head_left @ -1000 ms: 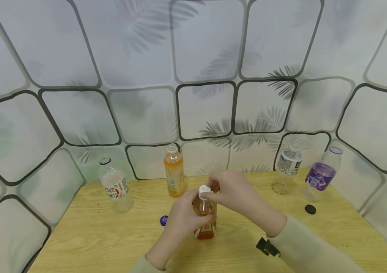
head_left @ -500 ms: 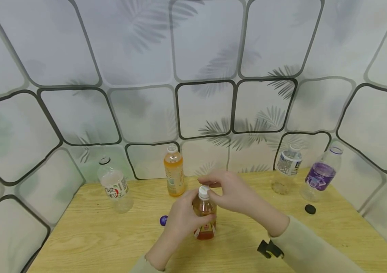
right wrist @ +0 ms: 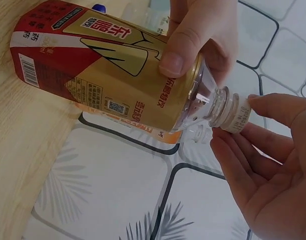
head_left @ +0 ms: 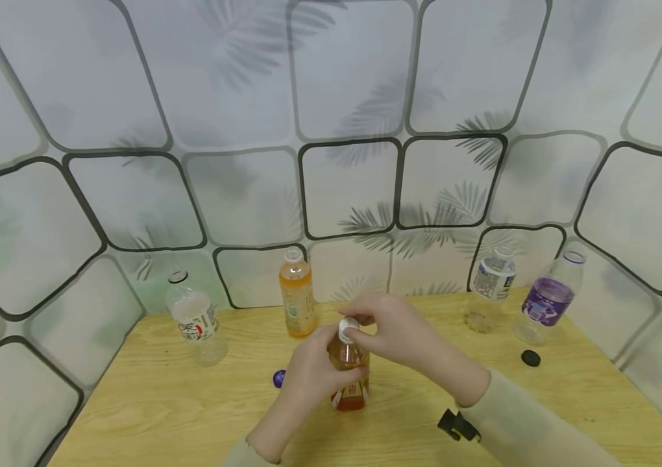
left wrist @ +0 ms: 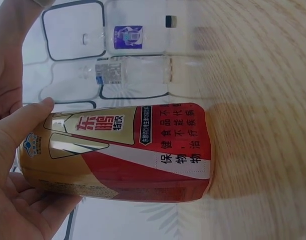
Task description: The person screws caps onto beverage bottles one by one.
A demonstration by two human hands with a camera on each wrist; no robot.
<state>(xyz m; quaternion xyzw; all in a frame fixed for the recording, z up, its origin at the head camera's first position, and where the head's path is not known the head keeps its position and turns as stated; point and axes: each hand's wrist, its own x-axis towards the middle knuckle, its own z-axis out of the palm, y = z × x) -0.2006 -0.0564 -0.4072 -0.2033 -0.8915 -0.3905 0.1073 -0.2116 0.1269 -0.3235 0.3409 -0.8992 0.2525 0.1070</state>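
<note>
A small bottle of amber drink [head_left: 350, 383] with a red and gold label stands on the wooden table [head_left: 150, 408] at the centre. My left hand [head_left: 315, 371] grips its body, thumb across the gold label [right wrist: 190, 40]. A white cap [head_left: 348, 329] sits on the neck. My right hand [head_left: 368, 327] reaches in from the right and pinches that cap [right wrist: 236, 115] between thumb and fingers [right wrist: 228, 160]. In the left wrist view the label [left wrist: 137, 150] fills the frame, with my left thumb [left wrist: 22, 127] on its upper part.
Along the back wall stand a clear capless bottle [head_left: 195, 318], an orange drink bottle [head_left: 297, 293], a clear water bottle [head_left: 491, 285] and a purple-labelled bottle [head_left: 547, 301]. A purple cap [head_left: 279, 378] lies left of my hands and a black cap [head_left: 531, 358] at the right.
My right hand loosened its fingers around the white cap half a second ago and now pinches it again. The left hand and the bottle have stayed in place.
</note>
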